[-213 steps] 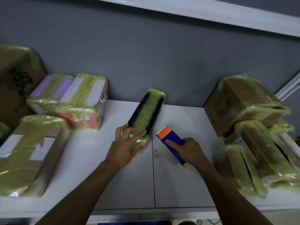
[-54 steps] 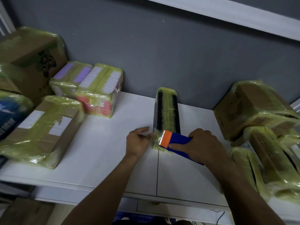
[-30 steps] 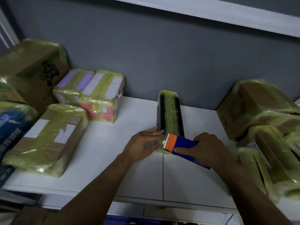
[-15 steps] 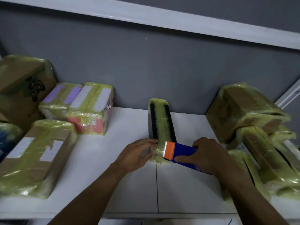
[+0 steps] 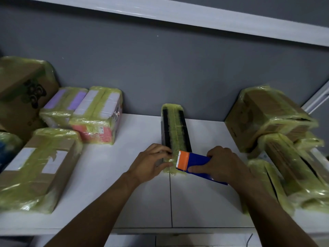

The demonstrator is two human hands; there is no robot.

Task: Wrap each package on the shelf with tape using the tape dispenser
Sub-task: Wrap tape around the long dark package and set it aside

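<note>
Two bare hands meet at the near end of a long, narrow black package (image 5: 175,130) banded lengthwise with yellowish-green tape, which lies flat on the white shelf board (image 5: 124,193) just left of centre-right, its far end against the grey back wall (image 5: 160,72). The left hand (image 5: 149,164) rests at the package's near left corner, fingers (image 5: 162,148) curled narrowly with the tips pressing on the taped surface and the thumb under the end. The right hand (image 5: 224,165) is wrapped around a blue plastic tape dispenser (image 5: 195,164) with an orange toothed head, gripping its body firmly; the orange head sits against the package's near end, touching the tape there (the roll itself is hidden under the palm).

To the left, a flat cardboard box (image 5: 35,166) with white labels and green tape lies near the front edge, and behind it a pink-and-white taped parcel (image 5: 98,118) stands just beside a lilac-striped taped parcel (image 5: 64,104). A larger brown carton (image 5: 19,93) printed with a black game-controller graphic is at the far left. On the right, a taped brown carton (image 5: 267,116) tilts above a heap of slimmer wrapped cardboard parcels (image 5: 293,172) leaning toward the front. A white upper shelf edge (image 5: 178,15) crosses the top.
</note>
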